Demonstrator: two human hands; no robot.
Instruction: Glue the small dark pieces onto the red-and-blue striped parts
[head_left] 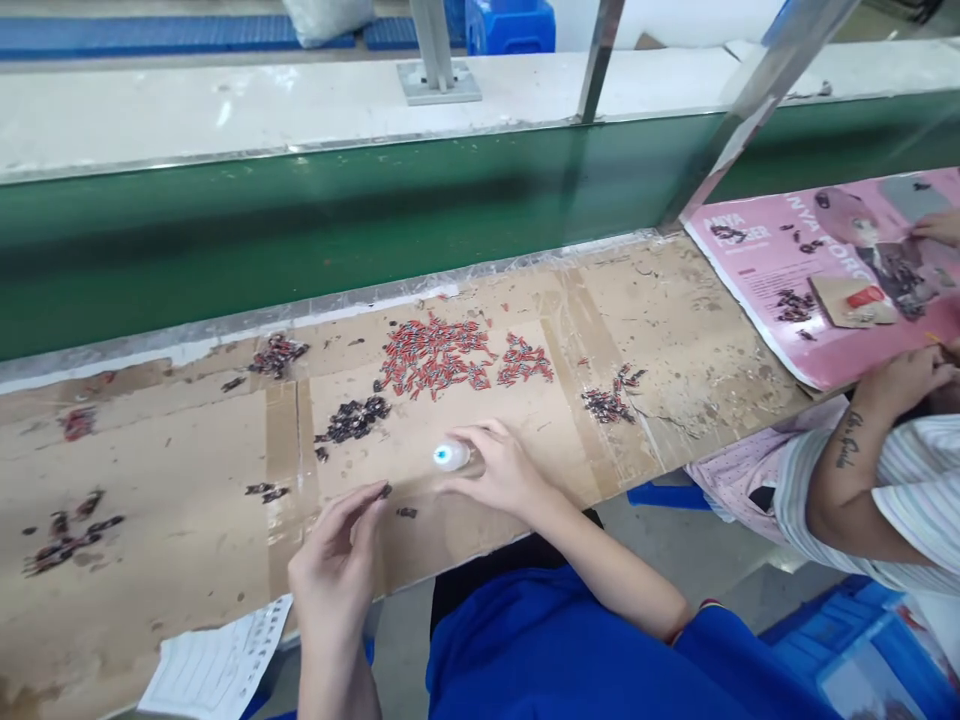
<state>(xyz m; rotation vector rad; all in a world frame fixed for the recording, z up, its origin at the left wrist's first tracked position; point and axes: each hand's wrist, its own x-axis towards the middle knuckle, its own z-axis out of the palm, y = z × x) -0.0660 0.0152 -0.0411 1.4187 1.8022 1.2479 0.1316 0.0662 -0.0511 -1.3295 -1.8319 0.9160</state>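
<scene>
Your bench [191,530] carries a red pile [433,356] toward its far edge. Toward the near edge, your right hand [502,470] has thumb and fingers closed around the bottle [451,457], and your left hand [337,560], fingertips nearly together, pinches a dark piece [385,491]; a loose piece [406,513] lies between your hands.

The left hand [337,560] pinches while the right hand [504,470] grips.

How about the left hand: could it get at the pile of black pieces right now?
Likely yes: the black pile lies just past the left hand, with bare cardboard between. The small dark piece it pinches might need setting down first.
</scene>
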